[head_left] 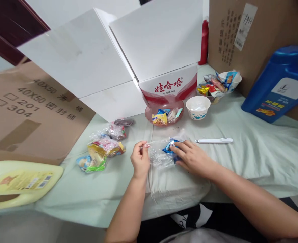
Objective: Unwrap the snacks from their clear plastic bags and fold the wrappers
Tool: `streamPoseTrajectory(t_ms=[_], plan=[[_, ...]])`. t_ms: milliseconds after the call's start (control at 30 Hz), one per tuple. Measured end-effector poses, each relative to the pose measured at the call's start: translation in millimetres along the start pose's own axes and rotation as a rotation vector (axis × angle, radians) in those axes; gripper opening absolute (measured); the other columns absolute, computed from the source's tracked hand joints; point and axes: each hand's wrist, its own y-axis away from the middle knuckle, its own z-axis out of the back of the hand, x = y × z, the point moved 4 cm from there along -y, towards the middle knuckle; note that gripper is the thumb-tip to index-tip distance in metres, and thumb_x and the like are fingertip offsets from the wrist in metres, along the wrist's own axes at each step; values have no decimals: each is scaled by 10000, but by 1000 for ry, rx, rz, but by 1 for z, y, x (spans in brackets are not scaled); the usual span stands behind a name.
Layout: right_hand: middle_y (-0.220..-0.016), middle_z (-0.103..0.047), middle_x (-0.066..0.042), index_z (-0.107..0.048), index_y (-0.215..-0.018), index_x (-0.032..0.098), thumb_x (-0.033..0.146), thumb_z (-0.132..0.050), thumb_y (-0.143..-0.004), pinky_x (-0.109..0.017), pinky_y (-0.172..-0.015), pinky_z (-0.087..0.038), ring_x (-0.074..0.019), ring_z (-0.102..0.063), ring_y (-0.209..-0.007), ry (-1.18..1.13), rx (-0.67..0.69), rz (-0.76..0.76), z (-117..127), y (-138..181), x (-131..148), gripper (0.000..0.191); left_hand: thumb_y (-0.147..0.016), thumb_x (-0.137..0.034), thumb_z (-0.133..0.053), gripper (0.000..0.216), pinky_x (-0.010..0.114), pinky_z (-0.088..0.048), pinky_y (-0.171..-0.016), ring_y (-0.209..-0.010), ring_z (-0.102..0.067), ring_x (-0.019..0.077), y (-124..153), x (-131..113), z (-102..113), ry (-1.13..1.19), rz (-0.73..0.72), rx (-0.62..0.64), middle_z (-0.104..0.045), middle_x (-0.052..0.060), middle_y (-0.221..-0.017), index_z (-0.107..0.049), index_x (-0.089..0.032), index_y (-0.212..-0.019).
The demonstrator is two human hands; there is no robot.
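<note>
A clear plastic bag lies on the table in front of me, with a blue snack packet inside or under its film; I cannot tell which. My left hand pinches the bag's left edge between thumb and fingers. Over the packet rests my right hand, its fingers stretched out and touching it. A white utility knife lies just right of that hand. Behind the bag stands a pinkish dish holding several small packets, among them a yellow one.
Bagged snacks lie to the left. A paper bowl stands behind the knife, more snack packets further back. White boxes and a carton line the rear. A blue jug and yellow bottle flank the table.
</note>
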Motion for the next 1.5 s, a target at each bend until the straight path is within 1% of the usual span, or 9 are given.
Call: streamPoseTrajectory(t_ms=[200,367,433,567,767,933,1167,1367,1500], plan=[[-1112,-657,-160,-628,-1207,105,490,-481,-954,-395,-836,-512,-280,-638,-973,-19,167,-210,8,5,-16,483,-804,-328,-600,209,262,-477,-647,-623,-579,135,-26,14,16,-170,69,-29,-639,17,-758,-655,-163,-921],[-1209,-640,-167,-606,-1251,112,517,-535,-922,-385,-847,-510,-287,-633,-1038,-18,219,-87,2,6,1,527,-813,-214,-606,188,320,-490,-787,-891,-603,199,-2,-45,33,-366,-423,-272,-604,100,-1003,-642,-155,-988],[-1297,-593,-200,-569,-1305,100,583,-590,-861,-398,-862,-510,-309,-621,-1084,-3,223,-77,-3,6,7,656,-863,-192,-559,163,308,-494,-813,-912,-615,191,20,-67,18,-316,-565,-16,-627,81,-987,-627,-178,-1011],[-1435,-463,-259,-487,-1387,55,706,-540,-818,-427,-884,-511,-347,-614,-1123,-10,252,-107,-6,6,9,867,-959,-242,-442,175,280,-498,-705,-778,-640,170,61,-67,-25,-400,-349,641,-660,43,-891,-610,-204,-983],[-1516,-370,-222,-415,-1446,57,466,-340,-994,-356,-852,-524,-309,-609,-1157,75,196,-478,8,9,-20,614,-859,-298,-620,142,321,-478,-717,-806,-628,208,71,-50,-34,-590,-171,788,-619,40,-925,-570,-201,-951],[-1552,-347,-123,-453,-1431,154,377,-431,-957,-422,-894,-500,-305,-609,-1071,175,30,-490,16,13,-36,524,-786,-305,-695,256,317,-467,-750,-852,-613,198,63,-51,-27,-539,-144,903,-588,19,-991,-566,-218,-988],[-1400,-486,-233,-700,-995,94,407,-504,-927,-499,-871,-469,-366,-549,-1082,274,-181,-660,35,22,-67,375,-696,-303,-755,317,290,-453,-692,-738,-577,164,47,-39,-23,-436,-73,942,-590,-7,-866,-591,-211,-951],[-1309,-591,-129,-630,-1212,162,294,-628,-876,-412,-975,-429,-280,-514,-1171,12,-28,-55,27,11,-39,362,-846,-307,-572,339,267,-505,-646,-649,-588,112,27,-35,-17,-176,32,816,-639,54,-1045,-568,-199,-1167],[-1260,-613,-134,-590,-1286,150,207,-710,-773,-389,-918,-441,-275,-553,-1075,-18,193,29,19,13,-33,530,-844,-280,-582,405,366,-542,-801,-877,-660,205,11,-27,-15,-432,-79,695,-587,146,-1264,-567,-166,-1233]])
